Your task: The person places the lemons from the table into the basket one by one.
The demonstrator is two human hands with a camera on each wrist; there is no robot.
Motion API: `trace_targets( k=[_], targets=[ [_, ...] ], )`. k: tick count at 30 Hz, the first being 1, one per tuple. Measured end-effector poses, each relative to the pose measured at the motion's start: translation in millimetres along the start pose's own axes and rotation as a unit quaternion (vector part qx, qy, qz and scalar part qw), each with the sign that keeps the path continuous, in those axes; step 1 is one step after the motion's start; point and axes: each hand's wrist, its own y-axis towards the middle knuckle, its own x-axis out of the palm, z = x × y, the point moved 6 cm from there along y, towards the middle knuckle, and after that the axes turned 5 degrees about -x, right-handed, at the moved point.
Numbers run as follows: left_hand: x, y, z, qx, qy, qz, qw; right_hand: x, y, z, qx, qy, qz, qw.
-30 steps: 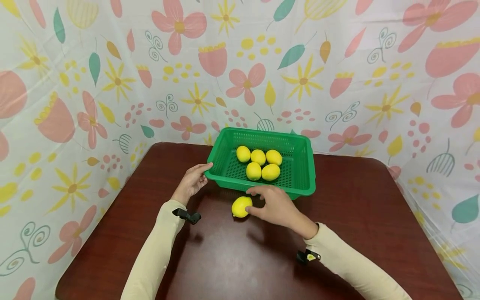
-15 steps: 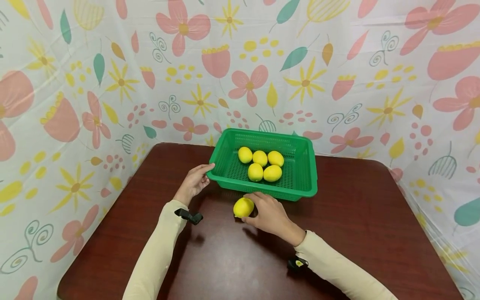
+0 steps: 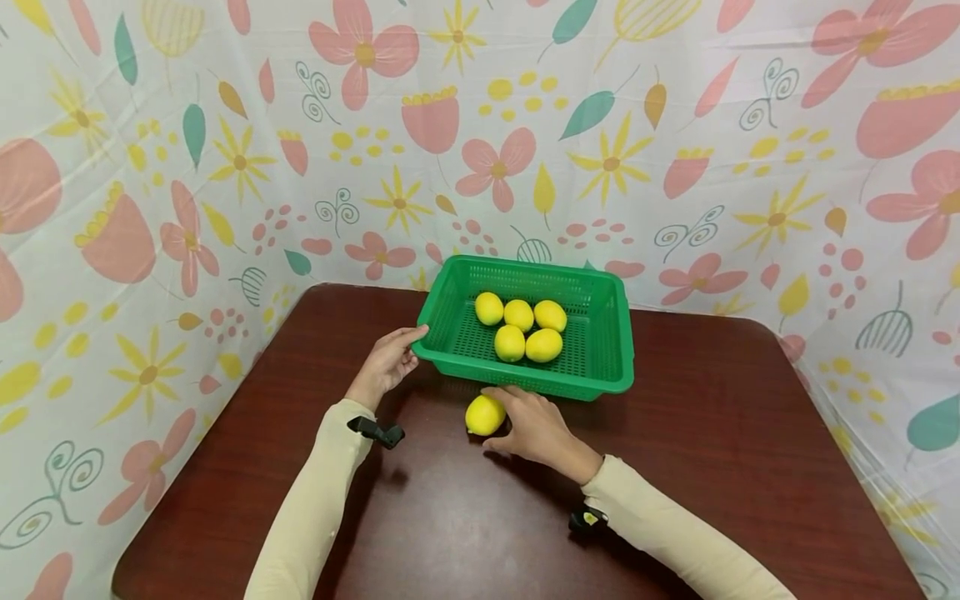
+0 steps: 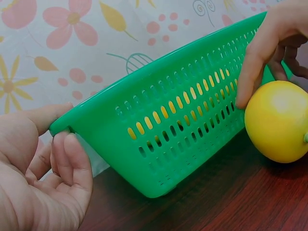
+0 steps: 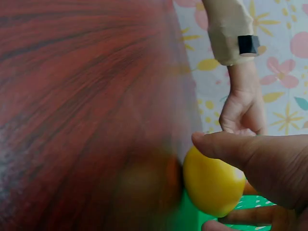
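At the near left corner of a green plastic basket, my left hand pinches the rim, thumb on top and curled fingers underneath in the left wrist view. A single lemon lies on the table in front of the basket. My right hand is spread around its right side. Its fingertips are right at the lemon's far side, while the thumb stands a little apart from it on the near side. In the right wrist view the lemon shows between thumb and fingers.
Several more lemons lie together on the basket floor. The basket stands toward the back of a dark red-brown wooden table. Behind and beside the table hangs a white sheet printed with flowers. Each sleeve carries a black wrist mount.
My right hand has moved left and closer around the lone lemon; its thumb has come slightly away from the lemon since half a second ago. The left hand keeps its hold on the rim.
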Motion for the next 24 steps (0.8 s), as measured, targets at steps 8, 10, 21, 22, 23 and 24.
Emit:
trace_targets(
  k=[8, 10, 21, 22, 23, 24],
  targets=[
    [0.8, -0.2, 0.4, 0.006, -0.003, -0.007, 1.0, 5.2, 1, 0, -0.005, -0.009, 0.036, 0.999],
    [0.5, -0.6, 0.6, 0.006, -0.003, -0.007, 1.0, 5.3, 1, 0, -0.005, -0.01, 0.043, 0.999],
    [0.8, -3.3, 3.4, -0.002, -0.001, -0.001, 1.0, -5.2, -8, 2, 0.009, 0.008, 0.058, 0.998],
    [0.8, -3.5, 4.0, -0.003, 0.001, -0.002, 1.0, -6.3, -9, 2, 0.01, 0.01, 0.057, 0.998],
    [0.6, -3.7, 4.5, -0.004, 0.005, -0.001, 1.0, -7.5, -10, 2, 0.009, 0.013, 0.057, 0.998],
    [0.5, -4.1, 5.1, -0.006, 0.009, 0.0, 0.9999, -8.8, -11, 2, 0.009, 0.015, 0.058, 0.998]
  ],
)
